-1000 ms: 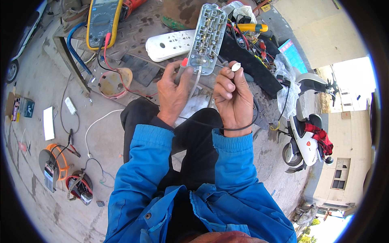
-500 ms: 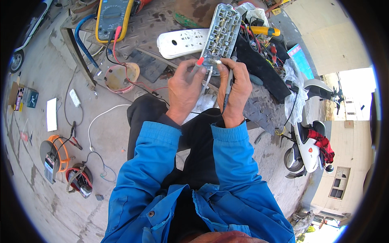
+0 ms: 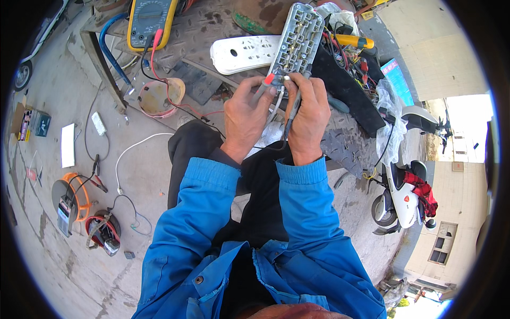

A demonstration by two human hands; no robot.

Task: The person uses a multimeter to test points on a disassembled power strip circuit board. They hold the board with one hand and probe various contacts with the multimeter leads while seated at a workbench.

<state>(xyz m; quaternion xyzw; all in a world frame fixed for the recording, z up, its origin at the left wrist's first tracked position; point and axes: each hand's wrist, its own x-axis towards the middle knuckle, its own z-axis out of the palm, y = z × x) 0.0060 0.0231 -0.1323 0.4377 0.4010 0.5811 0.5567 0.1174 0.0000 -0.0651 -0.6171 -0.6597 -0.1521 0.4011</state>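
Observation:
My left hand (image 3: 245, 114) is closed on a red-and-grey test probe (image 3: 264, 87), pointing at the near end of an opened power strip (image 3: 297, 45). Beside it, my right hand (image 3: 309, 114) grips a dark test probe (image 3: 293, 112), its fingers close to the same end of the strip. Metal contact strips show inside the grey housing. A white cord (image 3: 275, 110) runs down from that end between my hands. The probe tips are partly hidden by my fingers. To the left lies the white slotted socket cover (image 3: 244, 55). A yellow multimeter (image 3: 152, 24) carries the red and black leads.
A black tray (image 3: 348, 90) of tangled wires and a yellow-handled tool (image 3: 350, 41) sit right of the strip. A dirty plastic tub (image 3: 162, 98) stands left of my knee. On the ground are an orange reel (image 3: 79, 198) and cords. A white scooter (image 3: 404, 199) stands at right.
The view has shifted slightly, moving the bench things a little right. The dark probe in my right hand leans differently and lies closer to the white cord. Both hands stay at the strip's near end.

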